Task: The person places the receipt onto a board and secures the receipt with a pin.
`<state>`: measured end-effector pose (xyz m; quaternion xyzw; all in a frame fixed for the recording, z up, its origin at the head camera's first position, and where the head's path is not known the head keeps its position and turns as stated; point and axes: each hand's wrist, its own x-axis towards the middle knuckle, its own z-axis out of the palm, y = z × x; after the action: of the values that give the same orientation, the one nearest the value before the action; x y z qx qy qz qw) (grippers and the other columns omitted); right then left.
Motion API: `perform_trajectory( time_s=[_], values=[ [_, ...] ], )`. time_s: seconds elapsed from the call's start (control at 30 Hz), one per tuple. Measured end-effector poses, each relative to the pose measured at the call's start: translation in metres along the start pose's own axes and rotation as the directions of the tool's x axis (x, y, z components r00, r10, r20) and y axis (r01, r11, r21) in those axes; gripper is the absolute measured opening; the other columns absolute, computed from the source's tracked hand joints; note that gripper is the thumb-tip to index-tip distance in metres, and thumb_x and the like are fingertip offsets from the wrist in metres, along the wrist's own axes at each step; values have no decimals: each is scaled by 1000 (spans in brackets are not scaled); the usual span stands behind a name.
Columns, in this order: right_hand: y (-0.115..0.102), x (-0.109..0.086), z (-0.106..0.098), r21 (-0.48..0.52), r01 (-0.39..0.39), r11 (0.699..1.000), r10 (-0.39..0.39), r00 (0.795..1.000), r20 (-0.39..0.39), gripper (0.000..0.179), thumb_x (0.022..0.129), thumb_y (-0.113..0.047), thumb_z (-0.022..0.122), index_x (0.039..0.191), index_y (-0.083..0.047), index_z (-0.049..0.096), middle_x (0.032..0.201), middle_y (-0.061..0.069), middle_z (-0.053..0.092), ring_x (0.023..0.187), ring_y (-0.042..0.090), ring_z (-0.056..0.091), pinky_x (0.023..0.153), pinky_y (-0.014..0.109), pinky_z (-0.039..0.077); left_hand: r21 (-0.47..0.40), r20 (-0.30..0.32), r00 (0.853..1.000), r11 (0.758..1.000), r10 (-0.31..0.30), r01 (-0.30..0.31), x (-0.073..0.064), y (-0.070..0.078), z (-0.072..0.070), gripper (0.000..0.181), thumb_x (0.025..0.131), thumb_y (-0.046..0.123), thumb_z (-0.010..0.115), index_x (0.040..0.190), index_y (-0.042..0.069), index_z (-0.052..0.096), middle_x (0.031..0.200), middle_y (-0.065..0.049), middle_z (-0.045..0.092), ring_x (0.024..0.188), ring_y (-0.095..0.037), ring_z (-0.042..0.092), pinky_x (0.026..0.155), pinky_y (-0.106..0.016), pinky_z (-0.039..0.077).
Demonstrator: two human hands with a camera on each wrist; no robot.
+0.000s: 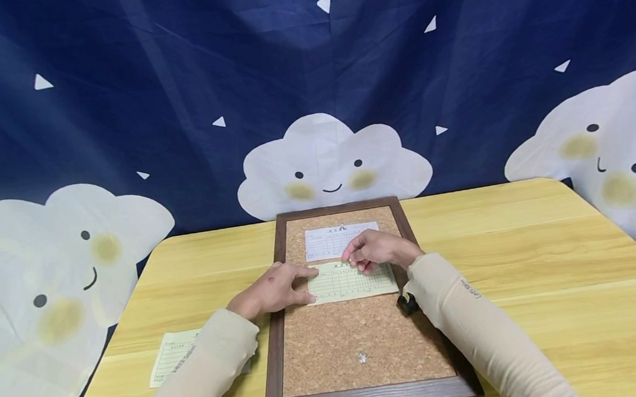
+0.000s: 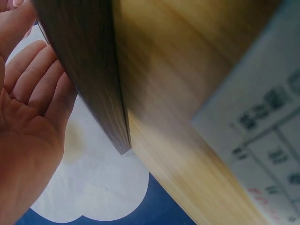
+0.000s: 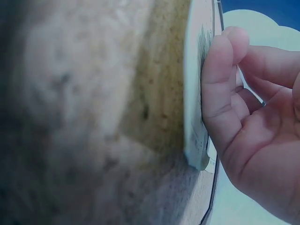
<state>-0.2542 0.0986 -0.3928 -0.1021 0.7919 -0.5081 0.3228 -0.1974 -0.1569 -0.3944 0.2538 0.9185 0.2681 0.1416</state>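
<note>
A cork board (image 1: 330, 339) in a dark wooden frame lies on the table. On it rests a pale yellow printed form (image 1: 343, 286), below a white form (image 1: 322, 244). My left hand (image 1: 272, 289) reaches over the frame's left side, straight thumb and index finger pressing on the yellow form's left corners. At that form's top edge, my right hand (image 1: 376, 250) pinches a small clear push pin between thumb and fingertip; the fingertips mostly hide it. In the right wrist view the thumb and index tips meet close above the paper (image 3: 197, 159).
Small clear pins (image 1: 362, 358) lie on the cork's lower part. Another yellow form (image 1: 170, 356) lies on the table left of the board, partly under the left sleeve. The wooden table (image 1: 558, 278) meets a blue cloud-print curtain (image 1: 282, 50) behind.
</note>
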Motion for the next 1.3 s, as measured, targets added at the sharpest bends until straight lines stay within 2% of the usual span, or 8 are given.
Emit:
perform_trajectory(
  time_s=[0.3, 1.3],
  values=[
    [-1, -1, 0, 30, -19, 999, 19, 1000, 2, 12, 100, 3, 53, 109, 9, 60, 81, 8, 60, 62, 12, 55, 59, 23, 54, 2, -1, 1000, 1000, 18, -18, 0, -1, 0, 53, 86, 19, 80, 134, 4, 63, 137, -11, 60, 132, -26, 50, 107, -44, 43],
    [-3, 2, 2, 45, -52, 998, 54, 998, -42, 15, 98, 6, 54, 108, 10, 65, 75, 8, 60, 60, 10, 55, 62, 23, 57, -1, 0, 1000, 1000, -8, 8, 0, -1, 1, 53, 86, 19, 80, 135, 6, 63, 137, -9, 61, 131, -23, 51, 106, -42, 44]
  ],
)
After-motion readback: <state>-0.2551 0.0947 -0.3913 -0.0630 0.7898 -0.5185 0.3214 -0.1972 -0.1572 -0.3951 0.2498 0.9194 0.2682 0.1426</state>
